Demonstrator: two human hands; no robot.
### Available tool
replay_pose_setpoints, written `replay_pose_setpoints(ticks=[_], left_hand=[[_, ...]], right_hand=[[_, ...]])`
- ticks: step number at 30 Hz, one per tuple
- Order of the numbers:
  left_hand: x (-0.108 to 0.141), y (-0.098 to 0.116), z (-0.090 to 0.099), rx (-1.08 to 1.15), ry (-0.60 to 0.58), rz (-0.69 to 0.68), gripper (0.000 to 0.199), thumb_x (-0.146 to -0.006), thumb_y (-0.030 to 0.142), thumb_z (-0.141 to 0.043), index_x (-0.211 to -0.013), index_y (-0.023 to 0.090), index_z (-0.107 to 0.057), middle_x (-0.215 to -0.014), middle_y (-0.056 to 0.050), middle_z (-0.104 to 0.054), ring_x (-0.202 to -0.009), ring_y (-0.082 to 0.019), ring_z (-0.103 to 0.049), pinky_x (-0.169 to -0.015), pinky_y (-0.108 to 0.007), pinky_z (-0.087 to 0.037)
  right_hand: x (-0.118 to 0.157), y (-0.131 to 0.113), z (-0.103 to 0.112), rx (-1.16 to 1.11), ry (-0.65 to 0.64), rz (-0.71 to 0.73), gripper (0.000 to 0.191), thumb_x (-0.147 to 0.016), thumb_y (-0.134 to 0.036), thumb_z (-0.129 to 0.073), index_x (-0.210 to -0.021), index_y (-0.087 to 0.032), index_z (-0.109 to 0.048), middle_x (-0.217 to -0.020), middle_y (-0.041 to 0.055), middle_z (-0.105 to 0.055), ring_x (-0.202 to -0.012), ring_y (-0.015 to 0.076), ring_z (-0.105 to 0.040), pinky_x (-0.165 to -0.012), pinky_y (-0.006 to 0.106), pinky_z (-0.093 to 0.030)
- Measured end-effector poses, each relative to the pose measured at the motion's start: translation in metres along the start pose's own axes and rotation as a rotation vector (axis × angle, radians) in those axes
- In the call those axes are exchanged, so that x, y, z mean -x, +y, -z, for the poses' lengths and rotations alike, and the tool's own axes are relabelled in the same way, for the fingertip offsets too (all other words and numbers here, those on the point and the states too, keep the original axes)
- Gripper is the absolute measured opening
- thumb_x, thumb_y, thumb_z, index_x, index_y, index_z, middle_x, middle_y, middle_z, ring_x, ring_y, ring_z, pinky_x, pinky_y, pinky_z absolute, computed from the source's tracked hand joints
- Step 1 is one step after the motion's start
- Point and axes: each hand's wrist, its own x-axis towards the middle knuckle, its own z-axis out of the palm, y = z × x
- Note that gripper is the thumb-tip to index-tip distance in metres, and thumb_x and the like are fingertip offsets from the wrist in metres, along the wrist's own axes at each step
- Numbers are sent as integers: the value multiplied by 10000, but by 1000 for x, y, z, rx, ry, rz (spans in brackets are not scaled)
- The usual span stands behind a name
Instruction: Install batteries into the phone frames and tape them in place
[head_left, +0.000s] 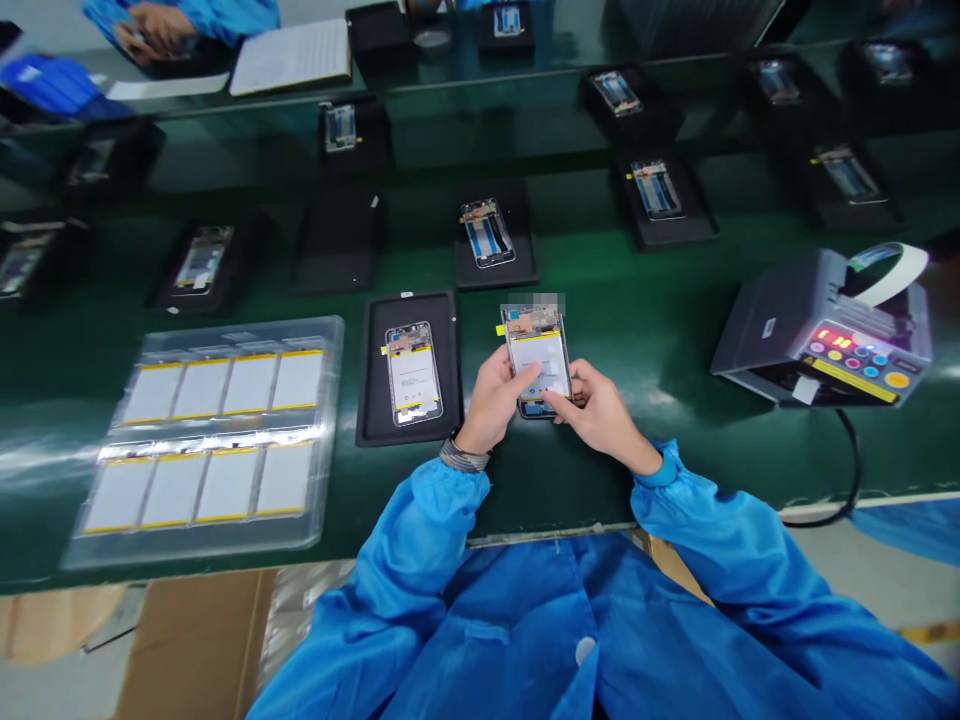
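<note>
An opened smartphone (534, 322) with a white battery (551, 352) in its frame is held between my two hands, above the green bench. My left hand (491, 400) grips its left edge, thumb lying on the battery. My right hand (600, 412) is closed on the lower right edge, with the thumb on the battery's lower part. A yellow tab sticks out at the phone's upper left. Just left of it, a black tray (370, 400) holds another opened smartphone (414, 375) with a battery in it. Fingers under the held phone are partly hidden.
A clear plastic tray (330, 400) of several white batteries lies at left. A dark machine with a lit display (832, 335) stands at right, its cable trailing off the bench edge. More phones in black trays (525, 235) line the back. Across the bench are a co-worker's hands (154, 30).
</note>
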Motion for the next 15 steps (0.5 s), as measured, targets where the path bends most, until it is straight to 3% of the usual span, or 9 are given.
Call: replay_pose_setpoints(ticks=[4,10,15], left_hand=[[3,-3,-9,10,129,3,468,-770,491,-844,-1073,171,-686,-1059,-74,-764,-950,-201,-718,-879,-319,-547],[4,-7,-11,-42,270,31,487,-793,627,-768,-951,172,-701,-866,-42,-725,-743,-154,-668,-641,-247,-487],[3,-5,-9,-39,314,60,513,-761,649,-780,-914,165,-709,-778,-28,-685,-650,-129,-611,-577,-238,-459]], right_hand=[[2,7,-6,9,-7,-14,440,-853,-613,-708,-853,-257,-449,-699,-16,-667,-581,175,-623,-537,299,-531],[6,6,-18,245,54,135,377,-963,-505,-582,-770,-245,-389,-552,-68,-467,-487,109,-400,-500,253,-294],[6,-5,-28,407,126,174,362,-954,-459,-538,-730,-250,-345,-516,-74,-397,-456,108,-324,-517,275,-247]])
